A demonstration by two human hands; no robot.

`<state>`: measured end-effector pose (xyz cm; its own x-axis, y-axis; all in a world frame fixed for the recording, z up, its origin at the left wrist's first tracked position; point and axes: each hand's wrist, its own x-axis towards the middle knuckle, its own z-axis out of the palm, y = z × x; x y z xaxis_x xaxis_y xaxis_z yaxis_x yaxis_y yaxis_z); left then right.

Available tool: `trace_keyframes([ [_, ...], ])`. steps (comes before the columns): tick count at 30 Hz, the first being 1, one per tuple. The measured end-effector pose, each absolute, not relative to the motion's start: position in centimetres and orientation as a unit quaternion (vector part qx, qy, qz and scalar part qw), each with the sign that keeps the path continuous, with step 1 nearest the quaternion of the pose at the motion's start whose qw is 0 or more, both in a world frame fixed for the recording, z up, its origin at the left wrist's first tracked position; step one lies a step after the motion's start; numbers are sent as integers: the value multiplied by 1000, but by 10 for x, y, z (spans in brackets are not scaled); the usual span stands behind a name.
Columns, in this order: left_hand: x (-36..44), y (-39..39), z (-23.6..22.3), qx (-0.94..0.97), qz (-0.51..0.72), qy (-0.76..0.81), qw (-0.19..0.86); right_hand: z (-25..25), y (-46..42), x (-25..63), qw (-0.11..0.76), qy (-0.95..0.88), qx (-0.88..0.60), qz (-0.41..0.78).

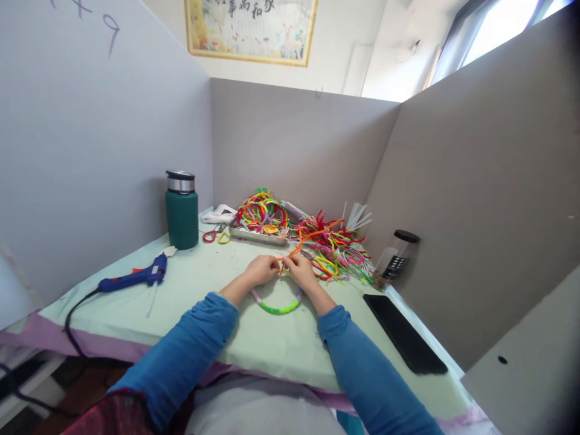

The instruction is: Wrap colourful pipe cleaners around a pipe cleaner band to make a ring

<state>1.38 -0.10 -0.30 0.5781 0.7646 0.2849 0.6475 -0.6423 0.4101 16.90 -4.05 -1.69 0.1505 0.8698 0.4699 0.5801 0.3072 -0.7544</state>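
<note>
A ring wrapped in pipe cleaners (pixel 280 310) lies toward me on the table, with green at its near side, pink at left and purple at right. At its far side, my left hand (pixel 263 270) is closed, its fingertips pinching the ring where orange shows. Close beside it, my right hand (pixel 299 270) pinches an orange pipe cleaner (pixel 299 241), whose loose end runs up and to the right over the pile. The fingertips partly hide where the orange strand meets the ring.
Behind my hands are a metal tray (pixel 258 236) of finished rings and scraps, and a heap of colourful pipe cleaners (pixel 335 241). Scissors (pixel 216 237) lie near a green bottle (pixel 182 217). A blue glue gun (pixel 136 278) rests at left, a black phone (pixel 405 334) and clear jar (pixel 399 257) at right.
</note>
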Motion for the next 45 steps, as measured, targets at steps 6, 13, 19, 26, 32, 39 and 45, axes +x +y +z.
trace_keyframes([
  [6,16,-6,0,867,231,408,167,-17,-40,167,502,-652,-549,147],
  [13,16,-7,1,850,243,408,228,-17,-43,168,506,-628,-562,181],
  [19,14,-2,-3,847,248,390,264,-16,-40,169,526,-624,-549,182],
  [26,15,-2,-4,863,224,345,291,-14,-38,171,524,-640,-528,195],
  [32,15,0,-5,845,225,348,337,-12,-39,171,536,-626,-526,209],
  [39,13,5,-11,857,235,309,340,-9,-44,171,549,-611,-508,260],
  [45,16,6,-12,847,241,309,359,-5,-49,169,529,-614,-511,286],
])
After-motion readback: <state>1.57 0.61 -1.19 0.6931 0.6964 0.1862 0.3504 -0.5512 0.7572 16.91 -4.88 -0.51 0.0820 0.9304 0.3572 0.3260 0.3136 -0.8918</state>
